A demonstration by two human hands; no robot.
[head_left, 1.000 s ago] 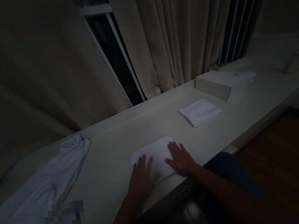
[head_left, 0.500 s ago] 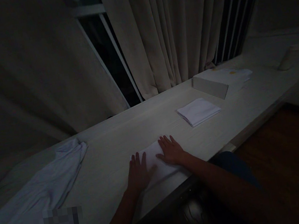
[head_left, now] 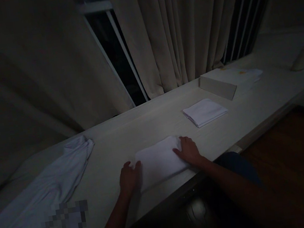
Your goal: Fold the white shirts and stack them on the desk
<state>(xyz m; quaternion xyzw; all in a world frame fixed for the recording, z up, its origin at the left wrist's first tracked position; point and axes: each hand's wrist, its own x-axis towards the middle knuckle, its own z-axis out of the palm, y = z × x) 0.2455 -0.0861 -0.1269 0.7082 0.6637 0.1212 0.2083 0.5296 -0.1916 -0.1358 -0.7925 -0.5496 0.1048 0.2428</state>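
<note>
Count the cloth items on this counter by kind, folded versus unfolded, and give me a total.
Folded white cloths: 2, the folded cloth under both hands and the second folded cloth
Unfolded garment: 1
Total: 3

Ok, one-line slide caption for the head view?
Both hands, left hand and right hand, grasp opposite ends of a folded white cloth on a dim counter.

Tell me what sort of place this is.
Probably a dim room in a home, at night. A long pale wooden counter runs under a dark window hung with beige pleated curtains, and both hands rest at the ends of a folded white cloth, with a second folded white cloth beyond.
</note>
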